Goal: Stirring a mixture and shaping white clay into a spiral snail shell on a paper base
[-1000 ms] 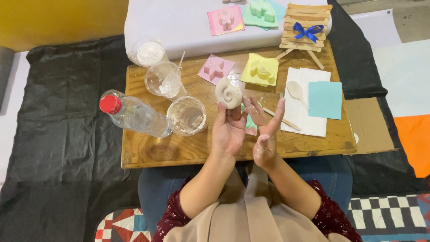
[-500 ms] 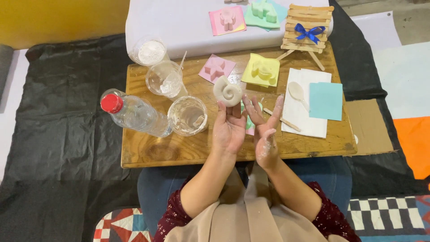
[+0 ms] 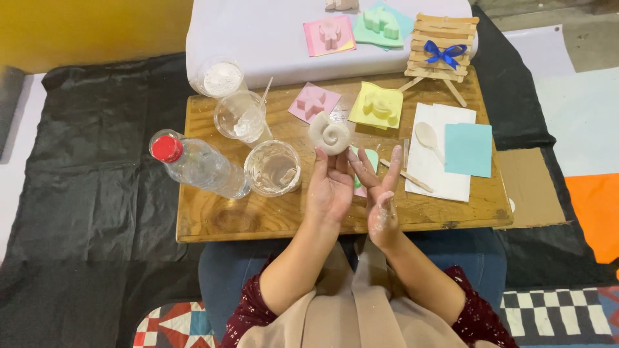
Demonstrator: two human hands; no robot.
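Fingertips of the left hand (image 3: 330, 187) pinch a pale, spiral-shaped cast piece (image 3: 329, 133) by its lower edge and hold it up above the wooden tabletop (image 3: 213, 216), its coiled face turned to the camera — a grip that seems chosen to keep the relief unsmudged and in plain view. The piece sits in the air just past the hand, between the clear cups and the yellow sheet, not resting on anything.

The right hand (image 3: 382, 193) holds nothing; its fingers are spread wide and dusted white, kept just beside the left hand, probably so the powdery skin stays off the piece.

Around them the working things lie within arm's reach. A clear cup with cloudy residue (image 3: 273, 167) stands just left of the left hand, and a second clear cup with a stick in it (image 3: 241, 116) stands behind it. A tub of white powder (image 3: 221, 78) sits at the far left corner, and a plastic bottle with a red cap (image 3: 200, 165) lies on its side near the cups.

Finished shapes rest on coloured paper squares, likely to keep them off the wood: a pink star mould (image 3: 314, 102) and a yellow mould (image 3: 377, 104). A white spoon (image 3: 428, 137) lies on white paper beside a blue sheet (image 3: 469, 149) to the right. A small stick easel with a blue bow (image 3: 443, 55) stands at the far edge.
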